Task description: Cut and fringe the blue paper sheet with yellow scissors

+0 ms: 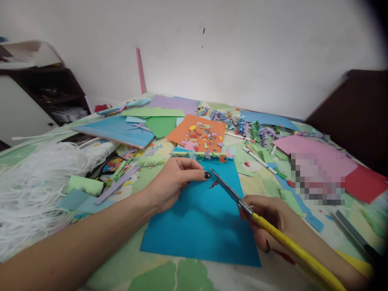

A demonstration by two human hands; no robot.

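My right hand [273, 218] grips scissors [269, 229] with long yellow handles, their blades pointing up and left, nearly together. Just left of the blade tips, my left hand [176, 180] has thumb and fingers pinched; whatever is between them is too small or hidden to make out. Both hands are over a blue sheet of paper [206, 234]. A small red paper scrap [214, 184] shows beside the blades, below the left thumb. Behind the hands, an orange sheet [178, 135] bears many tiny coloured paper cutouts [203, 135].
White stringy fibre [33, 190] is heaped at the left. Curled paper strips [230, 119] lie at the back, markers [259, 160] right of centre. Pink paper [315, 149] and red paper [368, 182] are at the right, near another dark-handled tool [354, 230]. A blue folder [118, 131] lies back left.
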